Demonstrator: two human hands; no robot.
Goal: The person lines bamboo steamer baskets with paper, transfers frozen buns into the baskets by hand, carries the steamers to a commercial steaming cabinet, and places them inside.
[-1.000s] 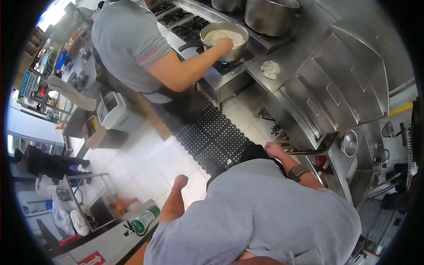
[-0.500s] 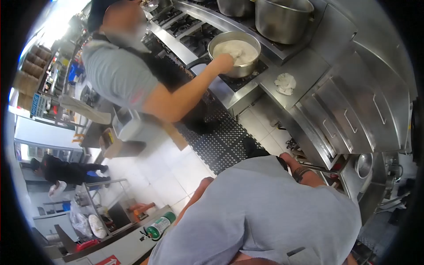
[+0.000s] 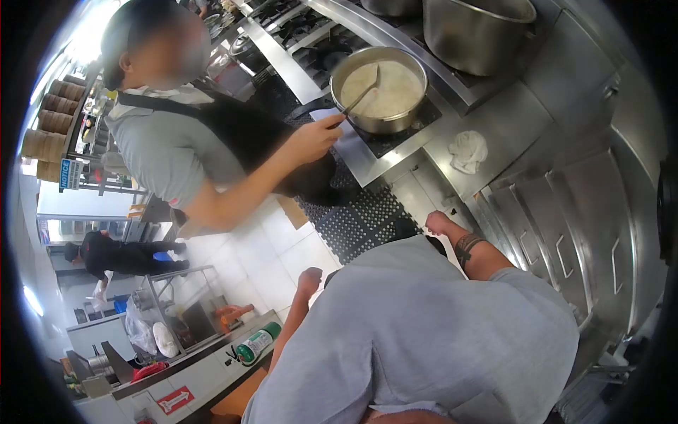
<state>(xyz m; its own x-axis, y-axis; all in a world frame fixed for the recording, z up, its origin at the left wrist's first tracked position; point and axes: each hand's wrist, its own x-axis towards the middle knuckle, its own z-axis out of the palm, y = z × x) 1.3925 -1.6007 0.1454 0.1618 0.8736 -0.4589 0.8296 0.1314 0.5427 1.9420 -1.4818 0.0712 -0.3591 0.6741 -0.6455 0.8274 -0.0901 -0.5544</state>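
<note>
My left hand [image 3: 309, 280] hangs at my side over the white floor tiles, its fingers curled closed, with nothing seen in it. My right hand [image 3: 438, 223] is beside my hip near the counter's front, also loosely closed and apart from any object. In front of me, a co-worker's hand [image 3: 316, 141] holds a spatula [image 3: 361, 97] whose blade rests in a large steel pot [image 3: 420, 99] of pale, creamy liquid on the burner. A crumpled white cloth [image 3: 467, 151] lies on the steel counter [image 3: 508, 141] right of the pot.
Large steel pots [image 3: 480, 42] stand behind the stove. Steel drawers [image 3: 565, 240] line the right side. A perforated black mat [image 3: 367, 219] covers the floor by the stove. A green fire extinguisher [image 3: 258, 344] is at lower left. Another person [image 3: 127, 254] bends farther back.
The co-worker has pulled the hand back from over the pot and leans left, leaving the spatula visible. My two hands have come forward into fuller view.
</note>
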